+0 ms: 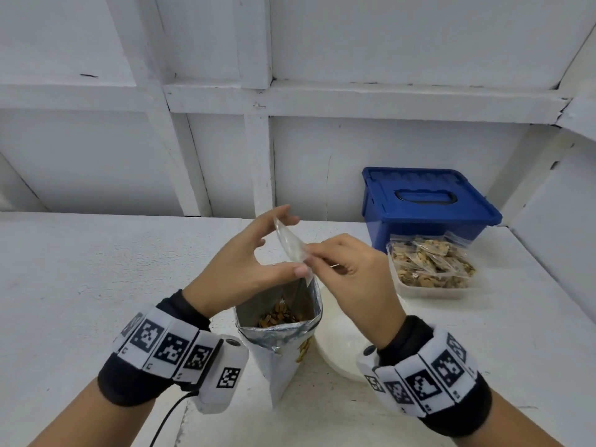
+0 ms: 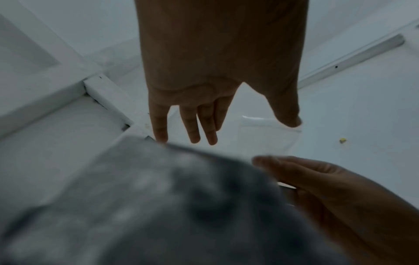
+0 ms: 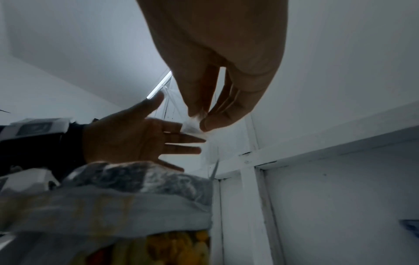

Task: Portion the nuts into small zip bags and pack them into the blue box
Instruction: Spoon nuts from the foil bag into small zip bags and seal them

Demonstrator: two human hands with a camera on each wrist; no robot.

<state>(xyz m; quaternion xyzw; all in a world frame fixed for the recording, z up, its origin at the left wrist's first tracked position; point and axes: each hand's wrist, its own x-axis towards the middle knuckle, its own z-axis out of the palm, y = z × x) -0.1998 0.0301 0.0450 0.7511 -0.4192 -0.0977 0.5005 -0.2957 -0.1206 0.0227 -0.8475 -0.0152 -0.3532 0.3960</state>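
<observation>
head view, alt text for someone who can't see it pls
Two hands hold a small empty clear zip bag above an open foil bag of nuts on a white table. Behind to the right, a closed blue box and a tub of filled bags.

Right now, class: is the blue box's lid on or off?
On. The blue box sits shut at the table's far right, its lid flat with the handle recess showing; filled zip bags wait in the clear tub in front.

head view bright and evenly lit, edges bowed; both wrist views dim, the crinkled silver foil pouch (image 2: 140,206) blurred.
</observation>
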